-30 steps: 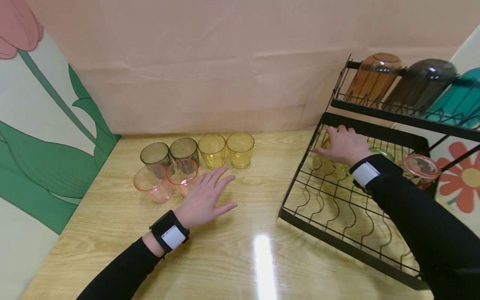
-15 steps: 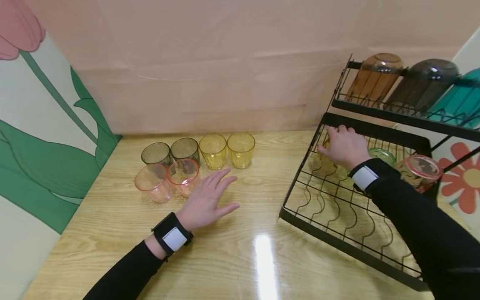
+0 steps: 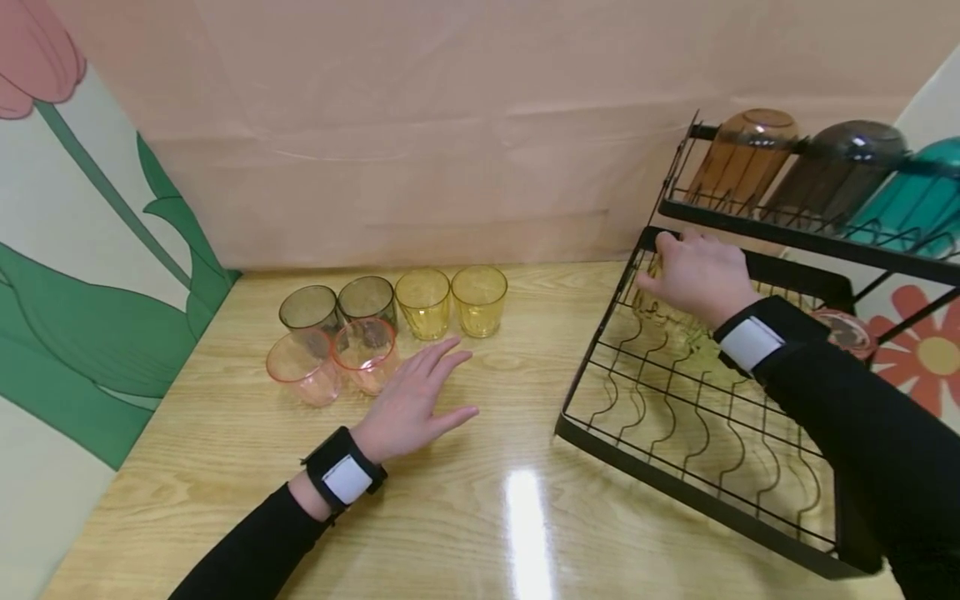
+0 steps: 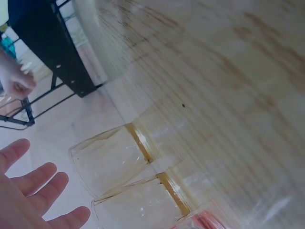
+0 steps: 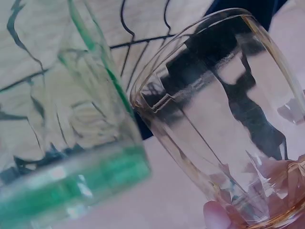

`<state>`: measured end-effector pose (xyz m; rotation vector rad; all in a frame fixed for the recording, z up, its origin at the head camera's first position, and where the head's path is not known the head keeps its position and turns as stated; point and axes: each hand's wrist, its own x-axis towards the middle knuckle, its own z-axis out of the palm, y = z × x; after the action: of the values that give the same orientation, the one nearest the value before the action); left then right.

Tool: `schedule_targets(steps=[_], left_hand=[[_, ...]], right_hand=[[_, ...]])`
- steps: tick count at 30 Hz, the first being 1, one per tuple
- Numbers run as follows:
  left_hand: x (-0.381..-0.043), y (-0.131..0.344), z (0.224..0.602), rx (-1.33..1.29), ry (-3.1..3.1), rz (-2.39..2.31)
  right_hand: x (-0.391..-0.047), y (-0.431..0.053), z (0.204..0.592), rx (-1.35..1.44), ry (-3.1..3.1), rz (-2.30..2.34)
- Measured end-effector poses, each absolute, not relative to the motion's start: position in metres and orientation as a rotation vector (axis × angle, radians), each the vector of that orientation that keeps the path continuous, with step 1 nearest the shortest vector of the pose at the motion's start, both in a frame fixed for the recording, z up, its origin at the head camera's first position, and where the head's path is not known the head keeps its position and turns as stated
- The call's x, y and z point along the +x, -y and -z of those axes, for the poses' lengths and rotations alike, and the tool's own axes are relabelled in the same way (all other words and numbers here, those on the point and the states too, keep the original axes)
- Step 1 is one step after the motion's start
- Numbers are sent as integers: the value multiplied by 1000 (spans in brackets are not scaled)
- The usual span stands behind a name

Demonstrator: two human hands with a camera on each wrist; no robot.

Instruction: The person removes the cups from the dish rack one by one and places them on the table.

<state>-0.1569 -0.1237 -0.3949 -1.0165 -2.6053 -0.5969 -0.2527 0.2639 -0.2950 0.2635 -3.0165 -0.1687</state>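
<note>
On the lower tier of the black wire rack [image 3: 697, 500], my right hand [image 3: 701, 275] grips a yellowish clear glass [image 5: 209, 109] near its base. A fingertip [image 5: 217, 217] shows against the glass in the right wrist view. Beside it stands a green-tinted glass [image 5: 95, 176], mostly behind my wrist in the head view. My left hand [image 3: 408, 404] is held with fingers spread over the table, holding nothing. Nearest to it are two pink glasses [image 3: 366, 358], with two yellow glasses [image 3: 423, 308] and two grey glasses [image 3: 310, 308] behind.
An orange glass [image 3: 738, 158], a dark grey glass [image 3: 836, 171] and a teal glass [image 3: 915, 200] stand upside down on the rack's upper tier, above my right hand. A pink-rimmed glass [image 3: 847, 329] sits farther right below. A pink backdrop [image 3: 450, 167] closes off the table's back.
My right hand has risen slightly with the yellowish glass, and my wrist now covers the green-tinted glass. The left hand has hardly moved.
</note>
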Motion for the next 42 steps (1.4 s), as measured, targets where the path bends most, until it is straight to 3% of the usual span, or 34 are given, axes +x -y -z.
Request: schedule_targets(steps=[16, 26, 33, 38, 42], left_hand=[[-154, 123, 395, -1010, 2633, 628], [-155, 123, 395, -994, 2625, 665], [-154, 120, 393, -984, 2636, 747], [-152, 114, 389, -952, 2662, 981], [-154, 103, 381, -898, 2650, 1493]], right_hand=[[-237, -260, 275, 351, 2976, 184], [-212, -221, 261, 425, 2951, 160], [-193, -185, 255, 630, 2858, 180], [-179, -157, 250, 779, 2775, 158], [-170, -138, 246, 856, 2718, 142]])
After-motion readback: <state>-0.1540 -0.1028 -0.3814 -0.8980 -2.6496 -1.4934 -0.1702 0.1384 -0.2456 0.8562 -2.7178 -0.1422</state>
